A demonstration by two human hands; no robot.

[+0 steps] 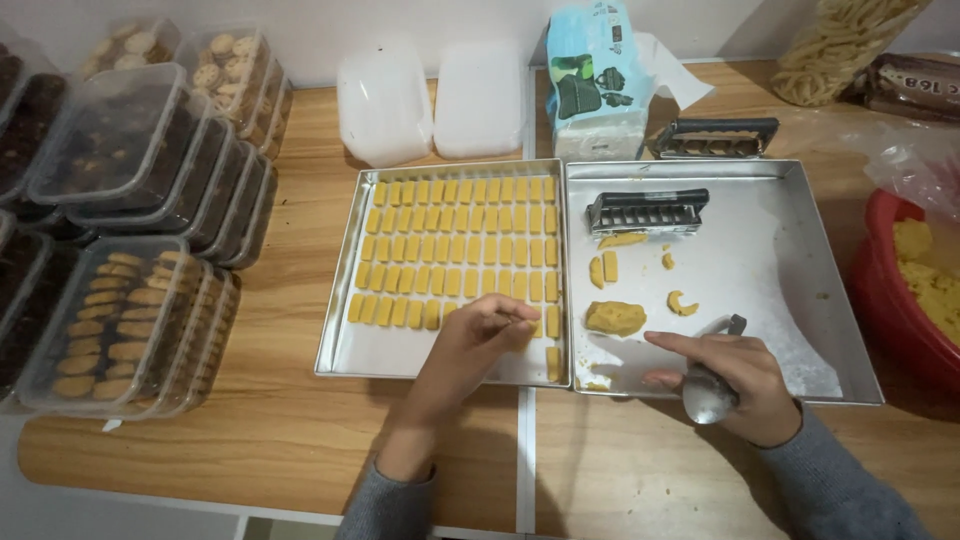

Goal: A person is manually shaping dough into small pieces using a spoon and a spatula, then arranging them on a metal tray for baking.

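The left hand (478,335) is seen at about 6 o'clock over the left tray (340,345), with the fingers curled together and the fingertips pressed down among the yellow dough pieces (455,250) at the near end of the rows; whether a piece is pinched between them cannot be told. These pieces are laid in neat rows that fill most of that tray, from 12 o'clock down to the hand.

The right hand (725,385) is held at about 5 o'clock over the near edge of the right tray (800,200), closed around a metal spoon (708,395), the index finger stretched toward the dough lump (615,317). That lump lies just beside the fingertip, near the tray's left side, with small dough scraps (682,303) scattered around it. A dark ridged cutter (646,210) rests at the far end of the same tray.

A red bowl of dough (915,300) is placed at 3 o'clock, and stacked clear boxes of biscuits (120,300) at 9 o'clock on the table (280,440).
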